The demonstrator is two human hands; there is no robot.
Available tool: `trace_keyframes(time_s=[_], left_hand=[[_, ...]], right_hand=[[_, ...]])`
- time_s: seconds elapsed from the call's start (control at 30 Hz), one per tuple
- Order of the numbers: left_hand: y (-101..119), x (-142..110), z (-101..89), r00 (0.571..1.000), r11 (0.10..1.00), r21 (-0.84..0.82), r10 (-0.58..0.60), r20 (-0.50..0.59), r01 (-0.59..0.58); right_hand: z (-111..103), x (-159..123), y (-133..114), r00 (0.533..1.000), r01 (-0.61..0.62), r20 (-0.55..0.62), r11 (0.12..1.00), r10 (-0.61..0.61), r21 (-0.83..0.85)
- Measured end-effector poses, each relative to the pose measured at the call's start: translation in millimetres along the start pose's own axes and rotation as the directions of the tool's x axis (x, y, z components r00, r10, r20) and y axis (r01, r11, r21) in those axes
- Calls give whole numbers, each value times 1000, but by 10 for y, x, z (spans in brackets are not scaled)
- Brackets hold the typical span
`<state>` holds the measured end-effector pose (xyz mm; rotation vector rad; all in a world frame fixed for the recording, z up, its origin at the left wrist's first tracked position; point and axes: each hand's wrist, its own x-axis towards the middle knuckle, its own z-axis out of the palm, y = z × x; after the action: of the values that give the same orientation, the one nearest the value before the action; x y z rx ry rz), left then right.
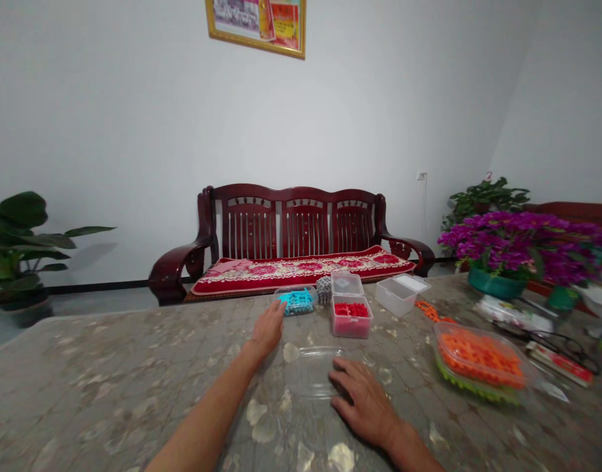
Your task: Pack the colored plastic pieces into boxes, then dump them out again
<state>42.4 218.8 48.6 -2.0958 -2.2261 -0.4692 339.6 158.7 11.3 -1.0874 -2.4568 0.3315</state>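
On the surface (pixel 109 373), the two hands are well apart from each other. The left hand (pixel 269 328) reaches to the near left edge of the clear container of blue pieces (pixel 297 301); whether it grips the rim, I cannot tell. Nearer the person lies an empty-looking clear plastic tray (pixel 313 373), its right side under the spread fingers of the right hand (pixel 361 398). Behind stands an open box of red pieces (pixel 351 321), then a translucent box (pixel 397 296), and farther right a container of orange pieces (pixel 481 357).
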Motion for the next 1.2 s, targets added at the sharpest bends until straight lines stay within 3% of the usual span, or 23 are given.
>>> trace_keyframes(time_s=[0.43, 0.7, 0.83, 1.0, 1.1, 1.2], left_hand=[[-94, 219, 46, 999, 1000, 1, 4, 45, -4], [-84, 173, 59, 999, 999, 10, -43, 32, 43], [-129, 81, 18, 995, 995, 33, -95, 25, 94], [-127, 1, -55, 992, 990, 46, -130, -4, 130], [-4, -86, -81, 990, 990, 46, -129, -65, 132], [194, -250, -62, 994, 999, 21, -47, -98, 49]], right_hand=[[90, -30, 55, 999, 17, -29, 1000, -17, 25], [99, -37, 37, 998, 27, -55, 999, -25, 42], [94, 1, 129, 979, 8, -202, 999, 0, 40], [-96, 276, 426, 856, -88, -516, 994, 44, -61], [-260, 474, 578, 828, -133, -561, 979, 24, -154], [-345, 603, 680, 856, -138, -517, 964, 0, -228]])
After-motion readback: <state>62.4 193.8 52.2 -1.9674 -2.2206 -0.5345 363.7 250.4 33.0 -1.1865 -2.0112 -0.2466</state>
